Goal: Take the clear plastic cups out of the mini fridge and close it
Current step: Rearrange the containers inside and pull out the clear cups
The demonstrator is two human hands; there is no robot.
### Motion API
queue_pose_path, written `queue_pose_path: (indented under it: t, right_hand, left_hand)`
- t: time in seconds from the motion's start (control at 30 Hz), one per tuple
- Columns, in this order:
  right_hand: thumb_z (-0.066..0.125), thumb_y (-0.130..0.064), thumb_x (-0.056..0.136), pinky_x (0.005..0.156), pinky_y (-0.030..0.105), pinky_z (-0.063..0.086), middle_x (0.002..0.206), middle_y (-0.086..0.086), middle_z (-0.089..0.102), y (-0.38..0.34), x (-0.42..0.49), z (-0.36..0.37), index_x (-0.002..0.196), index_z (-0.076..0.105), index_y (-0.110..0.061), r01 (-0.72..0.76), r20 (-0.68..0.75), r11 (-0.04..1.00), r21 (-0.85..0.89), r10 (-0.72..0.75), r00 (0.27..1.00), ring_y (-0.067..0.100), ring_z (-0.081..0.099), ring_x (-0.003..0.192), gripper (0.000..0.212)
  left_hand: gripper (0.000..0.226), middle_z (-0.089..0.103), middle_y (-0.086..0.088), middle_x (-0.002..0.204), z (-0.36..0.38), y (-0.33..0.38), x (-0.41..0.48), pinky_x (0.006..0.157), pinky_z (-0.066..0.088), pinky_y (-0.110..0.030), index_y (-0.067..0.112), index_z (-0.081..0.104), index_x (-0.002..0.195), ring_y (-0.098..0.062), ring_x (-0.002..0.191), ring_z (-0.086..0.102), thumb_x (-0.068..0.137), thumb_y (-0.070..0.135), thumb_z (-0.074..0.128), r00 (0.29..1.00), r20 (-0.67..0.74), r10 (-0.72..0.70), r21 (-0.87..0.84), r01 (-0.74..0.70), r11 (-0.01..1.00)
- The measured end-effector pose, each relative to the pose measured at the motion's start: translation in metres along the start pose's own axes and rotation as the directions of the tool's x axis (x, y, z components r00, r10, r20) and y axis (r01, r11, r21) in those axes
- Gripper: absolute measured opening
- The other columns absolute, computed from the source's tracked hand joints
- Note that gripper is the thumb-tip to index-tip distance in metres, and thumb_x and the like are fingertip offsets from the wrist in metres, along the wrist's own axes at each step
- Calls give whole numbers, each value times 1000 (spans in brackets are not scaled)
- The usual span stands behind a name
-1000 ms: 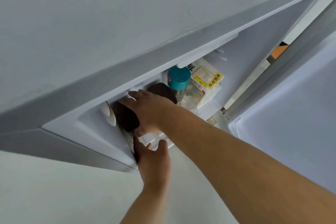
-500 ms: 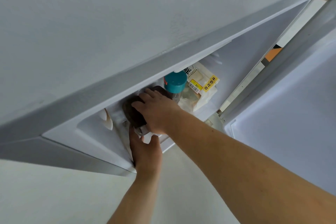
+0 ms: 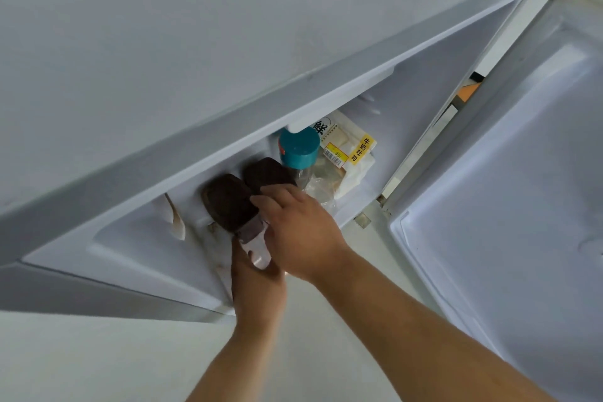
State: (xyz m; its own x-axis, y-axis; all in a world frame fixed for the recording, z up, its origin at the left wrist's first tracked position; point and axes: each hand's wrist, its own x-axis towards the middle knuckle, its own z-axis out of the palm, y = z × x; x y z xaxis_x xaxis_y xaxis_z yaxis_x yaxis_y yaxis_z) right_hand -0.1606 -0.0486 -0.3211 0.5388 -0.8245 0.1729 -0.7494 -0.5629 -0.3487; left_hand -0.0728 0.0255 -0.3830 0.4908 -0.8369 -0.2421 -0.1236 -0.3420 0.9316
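Observation:
The mini fridge stands open below me, seen from above. Two clear plastic cups with dark brown tops are in its left part. The nearer cup leans toward me, and my left hand grips its pale clear lower end. Behind it and to the right is the second cup. My right hand lies over this cup's body, fingertips touching just below the dark top. The palm hides whether that hand grips anything. The fridge door hangs open at the right.
A bottle with a teal cap stands right of the cups, with a bagged bread pack behind it. Crumpled clear plastic lies by my right hand. A white curved part sticks out of the fridge's left wall.
My right hand has left the nearer cup's top and shifted right onto the second cup. The nearer cup has tipped toward me, and my left hand has closed around its lower end.

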Motion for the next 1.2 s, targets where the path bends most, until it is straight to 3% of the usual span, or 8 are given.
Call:
queue_pose_path:
  t: [0.07,0.1,0.17,0.23,0.43,0.77,0.97,1.2]
  right_hand:
    - [62,-27,89,95,48,54,130,7,63,22,-11,-10,133,59,-18,-136,-212,991,-6,132,968,29,56,117,46]
    - [61,-33,89,91,46,55,129,6,63,33,-13,-15,133,57,-18,-201,-246,979,-18,190,950,28,57,113,46]
    - [67,-40,89,84,42,57,134,5,60,53,-12,-21,139,50,-21,-305,-166,951,-49,293,942,27,60,110,55]
    - [73,-47,88,78,41,60,141,1,56,67,-7,-20,145,42,-26,-344,-23,936,-78,343,939,27,65,108,68]
    - [75,-39,93,78,37,61,143,0,57,78,3,-17,149,44,-27,-294,84,947,-130,306,948,28,70,105,65]
    - [74,-40,92,62,29,52,129,-1,61,66,-74,-54,142,51,-29,-388,-109,919,-74,379,919,23,69,86,56]
    - [74,-41,91,67,32,59,132,-4,59,67,-111,-49,141,54,-29,-468,-89,883,-33,464,881,19,70,83,55]
    - [70,-46,93,66,25,51,137,-9,55,73,-124,-42,143,48,-35,-503,-56,864,-9,502,863,10,62,75,56]
  left_hand:
    - [70,56,-5,148,4,-5,-11,102,52,-44,20,40,152,-23,129,59,91,14,72,985,31,-168,29,167,985]
    - [63,58,-3,145,6,-5,-15,100,52,-40,21,46,147,-18,123,61,90,16,71,983,46,-179,84,175,981]
    - [40,66,9,127,8,-4,-17,83,51,-24,34,58,125,-2,102,64,88,20,68,978,136,-160,185,133,974]
    - [30,67,17,116,7,3,-13,78,46,-23,42,57,112,-2,98,64,88,28,68,965,244,-100,310,20,950]
    - [53,60,7,131,24,22,13,88,56,-37,30,58,133,-19,107,66,85,45,75,914,370,168,561,-364,743]
    - [80,46,-7,152,56,36,36,92,58,-38,22,34,149,-27,124,61,87,53,74,812,502,298,729,-583,359]
    - [98,20,-9,167,91,57,60,92,59,-48,23,12,158,-34,138,48,88,51,74,809,580,92,794,-587,158]
    - [84,27,-12,163,113,64,75,95,57,-56,18,20,157,-40,136,49,92,25,74,815,577,-44,812,-568,135]
